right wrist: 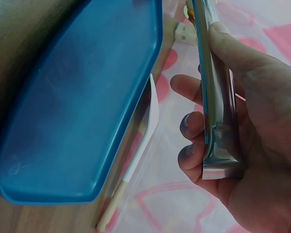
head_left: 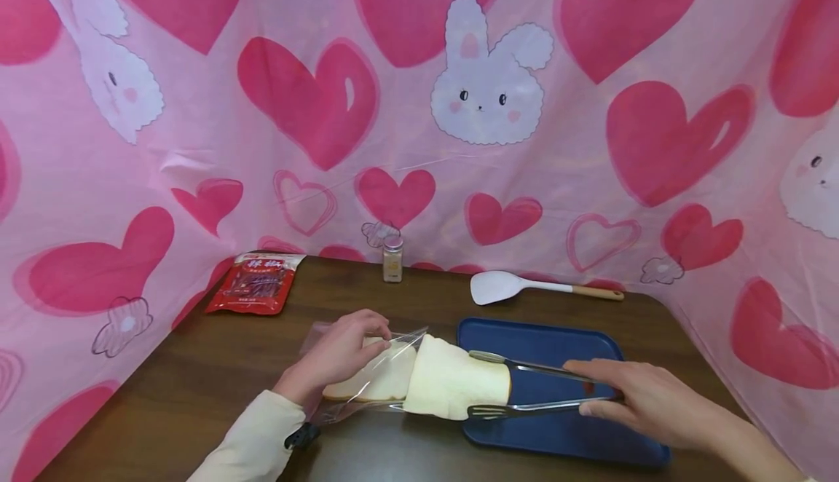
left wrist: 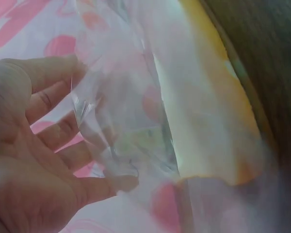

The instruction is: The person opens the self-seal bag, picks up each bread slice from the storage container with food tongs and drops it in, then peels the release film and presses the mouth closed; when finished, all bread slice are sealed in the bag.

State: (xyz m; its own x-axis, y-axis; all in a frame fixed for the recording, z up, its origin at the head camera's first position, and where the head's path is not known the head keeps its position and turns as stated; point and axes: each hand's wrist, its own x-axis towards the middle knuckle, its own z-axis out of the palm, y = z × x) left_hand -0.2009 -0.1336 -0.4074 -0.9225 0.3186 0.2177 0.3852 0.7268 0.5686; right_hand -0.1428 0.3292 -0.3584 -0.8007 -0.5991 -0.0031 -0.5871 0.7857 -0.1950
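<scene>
In the head view, my right hand (head_left: 645,398) holds metal tongs (head_left: 544,405) by their closed end. The tongs' slotted arms lie either side of a white bread slice (head_left: 459,380), which sticks out to the right of a clear plastic bag (head_left: 357,415). Another bread slice (head_left: 376,376) shows through the film. My left hand (head_left: 344,347) is over the bag's upper edge. In the left wrist view its fingers (left wrist: 63,133) are spread apart, touching the film, with bread (left wrist: 203,111) beside them. The right wrist view shows fingers wrapped loosely round the tongs (right wrist: 218,107).
A blue tray (head_left: 616,435) lies under the tongs at right. Behind it rests a white spatula (head_left: 498,287) with a wooden handle. A small seasoning jar (head_left: 392,260) stands at the back; a red packet (head_left: 255,283) lies back left. Pink heart-print cloth surrounds the brown table.
</scene>
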